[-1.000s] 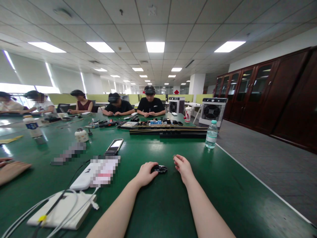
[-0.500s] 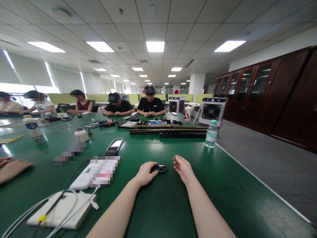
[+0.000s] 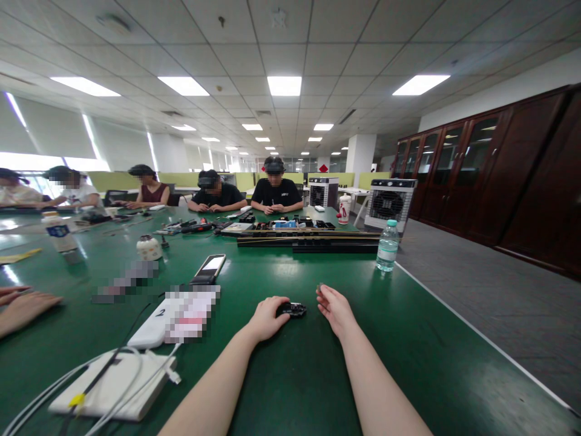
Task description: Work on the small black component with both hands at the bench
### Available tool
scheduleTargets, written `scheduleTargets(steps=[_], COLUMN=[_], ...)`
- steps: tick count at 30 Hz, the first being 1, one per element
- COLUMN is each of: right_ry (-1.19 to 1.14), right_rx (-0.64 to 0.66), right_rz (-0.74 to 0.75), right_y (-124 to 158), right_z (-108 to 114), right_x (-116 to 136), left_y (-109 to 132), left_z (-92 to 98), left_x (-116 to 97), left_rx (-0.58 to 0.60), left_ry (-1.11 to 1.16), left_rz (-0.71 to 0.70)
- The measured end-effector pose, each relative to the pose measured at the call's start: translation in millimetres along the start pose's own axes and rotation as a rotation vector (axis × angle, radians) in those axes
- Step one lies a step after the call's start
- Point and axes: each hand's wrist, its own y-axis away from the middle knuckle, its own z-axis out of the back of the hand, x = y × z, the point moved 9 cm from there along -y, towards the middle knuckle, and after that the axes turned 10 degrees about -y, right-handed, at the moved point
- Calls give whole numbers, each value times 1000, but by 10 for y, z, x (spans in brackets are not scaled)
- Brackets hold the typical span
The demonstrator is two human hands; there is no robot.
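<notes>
My left hand [image 3: 267, 318] is closed around the near end of a small, black, oblong device [image 3: 296, 309] on the green table. Pale and shiny details show on its top, but its kind is unclear; the fingers cover its left end. To the right, apart from the device, my right hand [image 3: 333, 306] is raised a little with the thumb and fingers pinched together. A tiny dark thing shows at those fingertips, too small to name.
Left of me lie a white power bank [image 3: 147, 324], a phone [image 3: 211, 266], a cream box [image 3: 113, 384] and cables. A water bottle [image 3: 387, 245] stands near the table's right edge. Black rails [image 3: 313, 242] lie across the far side. Another person's hand [image 3: 29, 309] rests at far left.
My two hands and the black device stay practically where they were. At far left, the other person's hand has shifted slightly.
</notes>
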Motion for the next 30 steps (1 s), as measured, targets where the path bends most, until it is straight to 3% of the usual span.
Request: scheduleTargets(steps=[13, 20, 30], right_ry=[185, 325, 772], right_rx=[125, 297, 436], right_rz=[214, 367, 473], right_y=[63, 103, 242], right_z=[-202, -386, -575], right_x=[122, 133, -5], left_y=[-6, -9, -2], left_z=[-31, -28, 3], left_x=[30, 20, -9], left_rx=[-15, -10, -8], left_ry=[4, 2, 0], left_rz=[0, -9, -7])
